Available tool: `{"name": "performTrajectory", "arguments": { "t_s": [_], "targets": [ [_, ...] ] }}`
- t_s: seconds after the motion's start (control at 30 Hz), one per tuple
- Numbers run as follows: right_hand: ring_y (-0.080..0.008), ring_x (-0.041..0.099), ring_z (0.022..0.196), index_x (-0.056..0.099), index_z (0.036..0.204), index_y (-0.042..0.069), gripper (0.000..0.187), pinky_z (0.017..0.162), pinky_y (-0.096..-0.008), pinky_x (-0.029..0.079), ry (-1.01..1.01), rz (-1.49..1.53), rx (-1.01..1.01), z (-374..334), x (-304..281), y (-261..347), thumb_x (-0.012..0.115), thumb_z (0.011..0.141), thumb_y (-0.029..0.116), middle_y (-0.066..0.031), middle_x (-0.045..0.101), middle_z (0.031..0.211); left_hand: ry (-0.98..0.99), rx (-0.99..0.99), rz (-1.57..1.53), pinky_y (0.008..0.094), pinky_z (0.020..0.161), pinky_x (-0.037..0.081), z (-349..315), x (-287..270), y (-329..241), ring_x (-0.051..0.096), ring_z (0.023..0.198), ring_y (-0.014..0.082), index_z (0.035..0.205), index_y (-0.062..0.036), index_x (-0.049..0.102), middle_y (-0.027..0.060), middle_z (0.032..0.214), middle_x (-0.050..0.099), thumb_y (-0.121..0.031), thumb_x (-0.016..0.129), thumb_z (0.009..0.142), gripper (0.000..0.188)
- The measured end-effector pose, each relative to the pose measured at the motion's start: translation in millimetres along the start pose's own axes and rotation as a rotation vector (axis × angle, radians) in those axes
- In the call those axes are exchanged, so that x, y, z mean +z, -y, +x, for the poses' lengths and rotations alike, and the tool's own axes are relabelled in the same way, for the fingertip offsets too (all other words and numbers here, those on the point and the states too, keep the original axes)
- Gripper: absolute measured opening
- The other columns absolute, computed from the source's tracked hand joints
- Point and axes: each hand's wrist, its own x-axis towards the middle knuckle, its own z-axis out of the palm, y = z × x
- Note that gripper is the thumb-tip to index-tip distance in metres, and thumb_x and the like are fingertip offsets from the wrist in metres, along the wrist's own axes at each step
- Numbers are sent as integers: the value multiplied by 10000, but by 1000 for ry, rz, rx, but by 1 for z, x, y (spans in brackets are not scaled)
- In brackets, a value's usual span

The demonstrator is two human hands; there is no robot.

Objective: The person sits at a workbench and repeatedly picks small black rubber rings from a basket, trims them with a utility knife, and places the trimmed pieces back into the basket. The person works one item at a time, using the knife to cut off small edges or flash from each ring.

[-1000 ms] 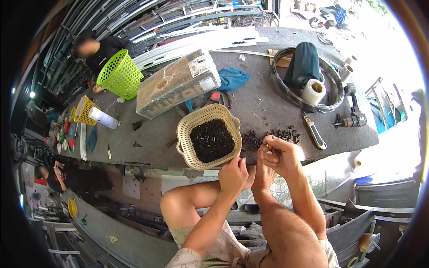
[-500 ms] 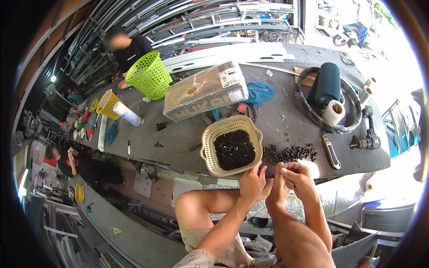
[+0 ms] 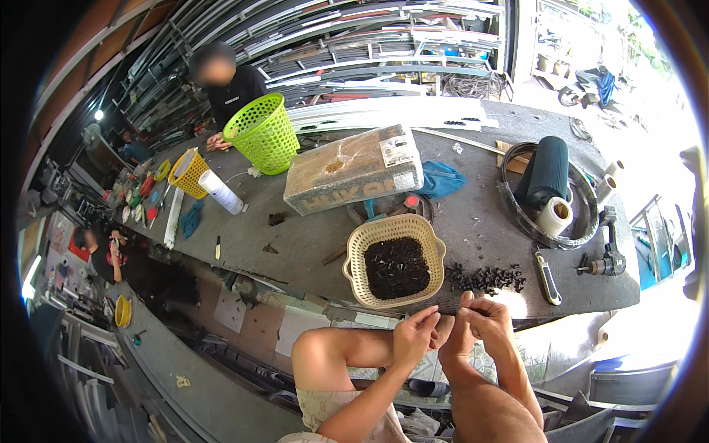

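Observation:
My left hand [image 3: 415,338] is just below the front rim of a beige plastic basket [image 3: 354,277], its thumb and fingertips drawn together. Whatever it may hold is too small to make out. My right hand [image 3: 491,323] is pinched close beside my bare foot at the table edge; its fingertips hide anything between them. Small black pieces [image 3: 395,267] fill the bottom of the basket. To the basket's right, a loose pile of similar small black pieces [image 3: 487,278] lies on the dark table, just beyond my right hand.
A utility knife [image 3: 548,278] and a power drill [image 3: 607,258] lie at the right. Behind the basket are a wrapped cardboard box [image 3: 347,173], a blue cloth [image 3: 442,179] and a green basket [image 3: 264,136]. A person [image 3: 229,92] stands beyond; another [image 3: 103,255] is at left.
My left hand has drawn back from the basket's front rim, down toward me. My right hand keeps its pinch by my foot. The whole view has shifted slightly.

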Motion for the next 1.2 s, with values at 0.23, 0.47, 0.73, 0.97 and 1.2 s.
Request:
{"name": "performTrajectory", "arguments": {
  "t_s": [0.23, 0.47, 0.73, 0.97, 1.2],
  "targets": [
    [-122, 679, 763, 830, 1031, 57, 141, 780, -307, 557, 62, -678, -268, -10, 8, -7, 783, 910, 111, -61, 782, 848, 191, -52, -459, 340, 854, 661, -26, -9, -9, 764, 912, 206, 1262, 41, 699, 149, 1092, 766, -78, 698, 1022, 268],
    [-167, 720, 813, 831, 1059, 77, 168, 842, -322, 550, 75, -678, -280, -19, 10, 7, 788, 926, 168, -79, 794, 877, 253, -99, -514, 359, 907, 649, -33, -16, -9, 773, 967, 234, 1186, 41, 729, 155, 1086, 778, -64, 708, 1010, 205],
    [-139, 710, 843, 819, 1091, 46, 185, 831, -294, 549, 151, -597, -205, -29, 15, 20, 783, 936, 140, -79, 794, 904, 274, -118, -514, 365, 909, 653, -32, -19, -3, 772, 968, 231, 1182, 39, 731, 150, 1093, 780, -68, 717, 1005, 207],
    [-114, 693, 820, 817, 1079, 21, 178, 807, -287, 552, 186, -626, -215, -30, 14, 16, 795, 926, 108, -72, 787, 873, 249, -109, -527, 318, 881, 647, -36, -19, 0, 765, 918, 207, 1172, 65, 717, 129, 1027, 767, -73, 742, 994, 227],
    [-178, 709, 815, 823, 1062, 59, 165, 835, -326, 546, 163, -692, -208, -30, 16, 12, 798, 921, 143, -95, 784, 876, 220, -126, -584, 318, 876, 649, -38, -14, 8, 763, 922, 202, 1156, 67, 711, 130, 1037, 764, -66, 748, 988, 217]
  ]
}}
